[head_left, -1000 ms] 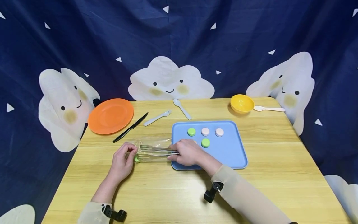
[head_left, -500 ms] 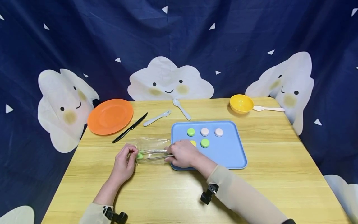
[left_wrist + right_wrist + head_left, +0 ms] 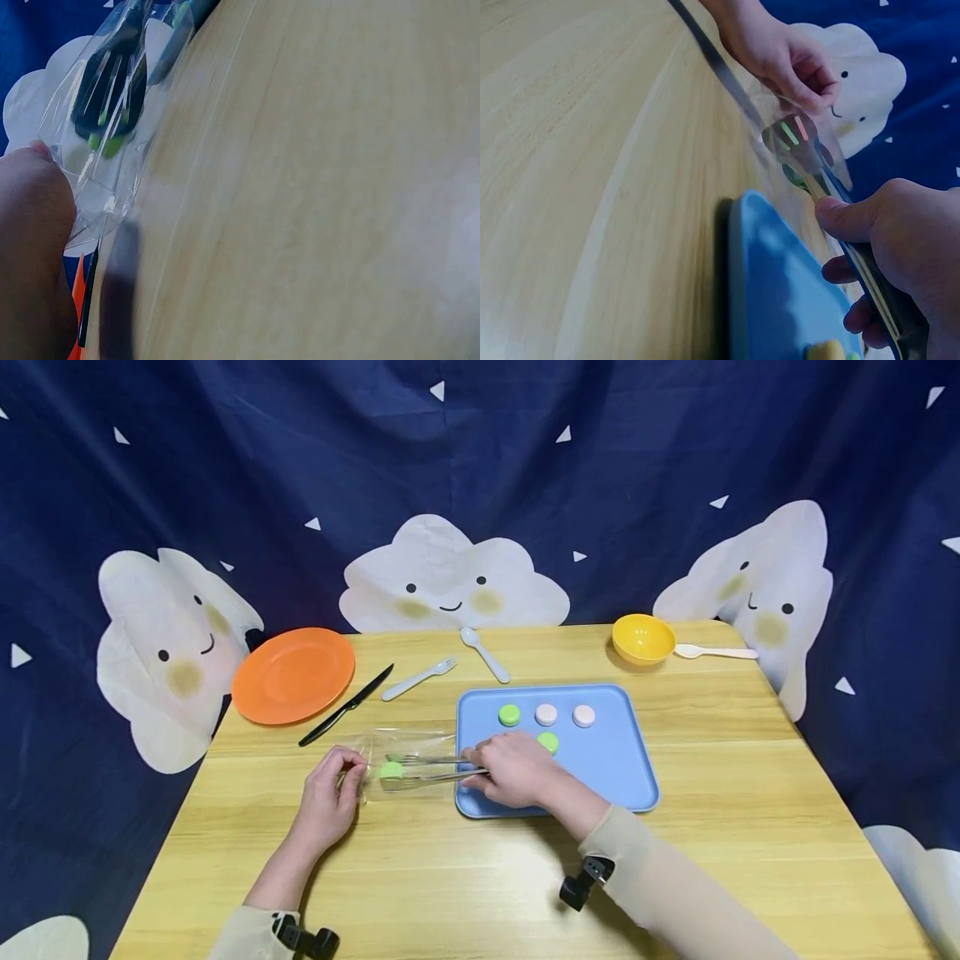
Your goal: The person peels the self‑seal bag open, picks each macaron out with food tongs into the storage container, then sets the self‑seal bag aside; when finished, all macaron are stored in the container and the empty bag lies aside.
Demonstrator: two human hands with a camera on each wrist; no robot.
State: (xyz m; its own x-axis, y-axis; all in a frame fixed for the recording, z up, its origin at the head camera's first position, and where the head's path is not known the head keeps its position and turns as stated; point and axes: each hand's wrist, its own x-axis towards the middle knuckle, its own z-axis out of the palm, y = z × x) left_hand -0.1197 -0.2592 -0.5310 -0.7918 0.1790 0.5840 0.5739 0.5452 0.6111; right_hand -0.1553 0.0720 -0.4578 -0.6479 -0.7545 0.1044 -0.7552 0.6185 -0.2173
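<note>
My left hand [image 3: 330, 793] pinches the closed end of a clear plastic bag [image 3: 431, 740] lying left of the blue tray [image 3: 600, 768]. With my right hand [image 3: 517, 770], fingers and thumb curled round the handles, I hold metal serving tongs [image 3: 861, 266]. Their slotted heads reach inside the bag, spread apart. A green macaron [image 3: 392, 770] lies in the bag between the tong heads, near my left fingertips. On the tray sit more green macarons [image 3: 509, 715] and pale pink macarons [image 3: 583, 716]. A yellow macaron [image 3: 826, 350] shows in the right wrist view; my right hand hides it in the head view.
Behind the bag lie a black knife [image 3: 347, 705], a pale fork [image 3: 418, 679] and a pale spoon [image 3: 485, 655]. An orange plate [image 3: 294, 675] is at the back left. A yellow bowl [image 3: 643, 639] and white spoon [image 3: 716, 652] stand at the back right of the wooden table [image 3: 450, 885].
The tongs first slid left deeper into the bag, then came back right with their heads apart. The green macaron has shifted right, away from my left fingertips. My left hand stays in place.
</note>
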